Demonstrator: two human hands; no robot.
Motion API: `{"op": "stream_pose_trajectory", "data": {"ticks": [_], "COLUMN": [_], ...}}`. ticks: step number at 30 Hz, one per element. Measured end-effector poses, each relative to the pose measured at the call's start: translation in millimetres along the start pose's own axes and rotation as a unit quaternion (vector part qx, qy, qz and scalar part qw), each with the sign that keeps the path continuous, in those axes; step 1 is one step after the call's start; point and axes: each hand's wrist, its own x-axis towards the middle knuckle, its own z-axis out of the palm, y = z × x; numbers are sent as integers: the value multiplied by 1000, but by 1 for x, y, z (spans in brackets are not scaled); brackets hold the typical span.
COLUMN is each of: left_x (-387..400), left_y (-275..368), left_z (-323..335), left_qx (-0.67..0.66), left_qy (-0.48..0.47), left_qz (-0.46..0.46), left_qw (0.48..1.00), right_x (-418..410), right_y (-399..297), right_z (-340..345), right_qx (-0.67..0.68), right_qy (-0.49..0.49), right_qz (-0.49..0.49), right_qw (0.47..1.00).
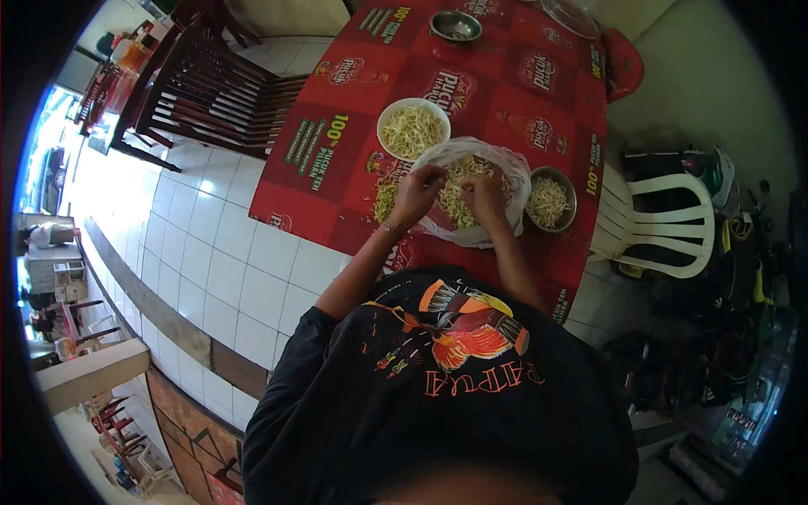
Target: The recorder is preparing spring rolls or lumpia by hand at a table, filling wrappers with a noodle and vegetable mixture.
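A clear plastic bag (520, 173), its mouth spread wide, lies on the table with bean sprouts (456, 207) inside. Both hands are over these sprouts, fingertips a short way apart. My left hand (421, 190) is at the bag's left side with fingers bent together; a bracelet circles that wrist. My right hand (486, 197) reaches over the right part, thumb and finger pinched. Whether either holds a sprout is too small to tell. A white bowl (380, 134) of sprouts stands beyond the bag, and a metal bowl (572, 208) of sprouts stands to its right. Greenish sprout scraps (385, 201) lie beside my left hand.
A red printed cover (353, 161) lies over the table. Farther back stand a small metal bowl (456, 26) and a clear plastic lid or tray (571, 17). A white plastic chair (669, 221) is at the right, a red seat (623, 66) behind it, and a dark wooden bench (214, 95) at the left.
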Motion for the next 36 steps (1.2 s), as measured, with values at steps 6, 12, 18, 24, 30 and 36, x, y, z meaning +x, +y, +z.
{"op": "stream_pose_trajectory", "data": {"ticks": [6, 12, 18, 24, 30, 36], "left_x": [-13, -19, -5, -6, -5, -12], "left_y": [-26, -21, -16, -9, -10, -2], "left_z": [11, 13, 25, 28, 23, 20], "left_qx": [57, 24, -96, -164, -192, -242], "left_qy": [9, 20, -13, 15, -26, -5], "left_qz": [-12, -53, -96, -107, -135, -130], "left_qw": [998, 998, 991, 981, 972, 961], "right_x": [-9, -18, -21, -23, -21, -22], "right_y": [-15, -5, -19, -32, -32, -32], "right_z": [4, -3, -7, -18, -15, -13], "right_qx": [-33, 119, 209, 194, 205, 317], "right_qy": [-20, 37, 111, 117, 97, 83], "right_qz": [53, 91, 62, 50, 32, 67], "right_qw": [998, 988, 970, 973, 973, 942]}}
